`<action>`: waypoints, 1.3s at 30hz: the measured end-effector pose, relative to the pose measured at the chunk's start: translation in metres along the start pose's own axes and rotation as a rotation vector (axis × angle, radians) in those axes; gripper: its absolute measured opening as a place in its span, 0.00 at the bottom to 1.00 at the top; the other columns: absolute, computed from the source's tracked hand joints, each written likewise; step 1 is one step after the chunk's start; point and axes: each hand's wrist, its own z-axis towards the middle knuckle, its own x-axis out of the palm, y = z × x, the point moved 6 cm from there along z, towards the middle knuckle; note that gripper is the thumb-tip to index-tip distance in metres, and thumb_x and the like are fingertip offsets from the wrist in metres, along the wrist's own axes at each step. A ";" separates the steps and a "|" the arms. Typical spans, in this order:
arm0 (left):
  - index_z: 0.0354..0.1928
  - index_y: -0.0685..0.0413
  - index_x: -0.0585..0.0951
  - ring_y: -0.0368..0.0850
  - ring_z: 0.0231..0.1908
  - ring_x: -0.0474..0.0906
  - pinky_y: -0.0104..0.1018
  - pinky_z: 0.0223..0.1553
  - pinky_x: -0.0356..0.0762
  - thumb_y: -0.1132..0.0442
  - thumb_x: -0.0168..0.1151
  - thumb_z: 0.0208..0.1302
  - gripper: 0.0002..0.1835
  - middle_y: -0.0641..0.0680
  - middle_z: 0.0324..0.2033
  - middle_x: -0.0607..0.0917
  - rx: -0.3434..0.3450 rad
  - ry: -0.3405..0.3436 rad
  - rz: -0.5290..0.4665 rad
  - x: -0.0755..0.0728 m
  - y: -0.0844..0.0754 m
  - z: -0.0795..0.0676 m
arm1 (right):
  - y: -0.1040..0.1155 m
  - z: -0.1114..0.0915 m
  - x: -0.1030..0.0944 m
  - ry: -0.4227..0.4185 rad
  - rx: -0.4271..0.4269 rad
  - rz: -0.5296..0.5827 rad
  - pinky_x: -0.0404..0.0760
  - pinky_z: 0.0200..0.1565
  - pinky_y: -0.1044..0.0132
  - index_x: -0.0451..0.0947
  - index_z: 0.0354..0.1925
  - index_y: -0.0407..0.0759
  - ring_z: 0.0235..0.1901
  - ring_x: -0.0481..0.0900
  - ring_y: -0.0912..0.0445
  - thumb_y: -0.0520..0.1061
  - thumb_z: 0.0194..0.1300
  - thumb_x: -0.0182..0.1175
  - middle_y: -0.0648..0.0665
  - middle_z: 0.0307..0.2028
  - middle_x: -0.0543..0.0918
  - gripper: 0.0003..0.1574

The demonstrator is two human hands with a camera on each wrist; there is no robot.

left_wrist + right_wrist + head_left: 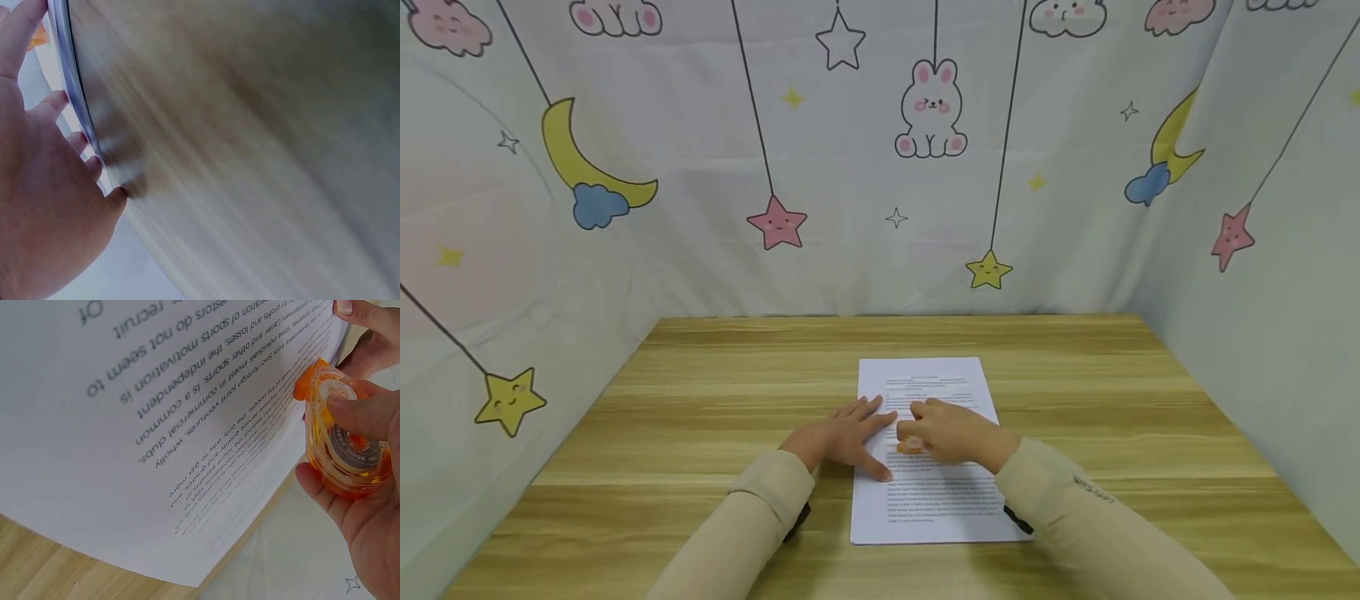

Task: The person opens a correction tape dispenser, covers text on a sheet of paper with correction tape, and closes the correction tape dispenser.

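Printed paper, seemingly a thin stack by its edge in the left wrist view, lies lengthwise on the wooden table. My right hand grips an orange, see-through correction tape between thumb and fingers. Its orange tip is down at the printed lines, near the middle of the page. With fingers spread, my left hand rests flat on the paper's left edge, beside the correction tape. From the left wrist, that hand shows with several fingertips along the paper's edge.
The wooden table reaches back to a white cloth printed with stars, moons and rabbits. More of this cloth hangs at the left and right sides. Dark straps show under both sleeve cuffs.
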 end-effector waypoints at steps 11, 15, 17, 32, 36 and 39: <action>0.71 0.33 0.51 0.50 0.72 0.35 0.56 0.68 0.43 0.33 0.62 0.47 0.50 0.48 0.73 0.41 -0.002 -0.001 0.002 0.001 0.000 0.000 | -0.005 -0.010 -0.001 0.014 0.032 -0.004 0.77 0.38 0.62 0.73 0.43 0.56 0.32 0.74 0.55 0.38 0.59 0.59 0.49 0.35 0.74 0.16; 0.71 0.32 0.51 0.50 0.72 0.34 0.56 0.68 0.42 0.33 0.62 0.47 0.50 0.47 0.73 0.41 -0.007 0.001 -0.009 0.001 0.000 0.000 | -0.007 -0.013 -0.001 0.014 0.040 -0.002 0.76 0.37 0.63 0.73 0.43 0.57 0.32 0.73 0.55 0.37 0.57 0.59 0.49 0.35 0.74 0.18; 0.71 0.32 0.51 0.50 0.72 0.34 0.56 0.68 0.42 0.33 0.62 0.47 0.50 0.47 0.73 0.41 -0.008 0.001 -0.009 0.001 0.001 0.000 | -0.008 -0.014 -0.001 0.013 0.041 -0.002 0.76 0.37 0.63 0.73 0.43 0.57 0.32 0.73 0.55 0.36 0.56 0.60 0.49 0.35 0.74 0.19; 0.71 0.32 0.52 0.50 0.72 0.35 0.56 0.68 0.43 0.33 0.62 0.47 0.50 0.47 0.73 0.41 -0.014 -0.002 -0.005 0.001 -0.001 -0.002 | -0.016 -0.024 0.001 -0.039 0.031 0.002 0.74 0.34 0.65 0.75 0.41 0.55 0.28 0.72 0.56 0.38 0.58 0.59 0.50 0.31 0.74 0.14; 0.71 0.33 0.52 0.50 0.72 0.35 0.56 0.68 0.44 0.32 0.62 0.47 0.50 0.47 0.73 0.42 -0.013 -0.007 0.012 0.000 -0.002 -0.002 | -0.018 -0.028 0.002 -0.038 0.031 -0.001 0.74 0.34 0.65 0.74 0.41 0.55 0.28 0.72 0.56 0.37 0.58 0.59 0.50 0.31 0.74 0.15; 0.71 0.33 0.52 0.50 0.72 0.35 0.55 0.68 0.44 0.32 0.62 0.47 0.50 0.47 0.73 0.42 -0.013 -0.008 0.009 0.001 -0.002 -0.002 | -0.020 -0.030 0.001 -0.041 0.031 -0.004 0.74 0.34 0.65 0.74 0.42 0.56 0.29 0.72 0.56 0.36 0.58 0.59 0.50 0.31 0.73 0.16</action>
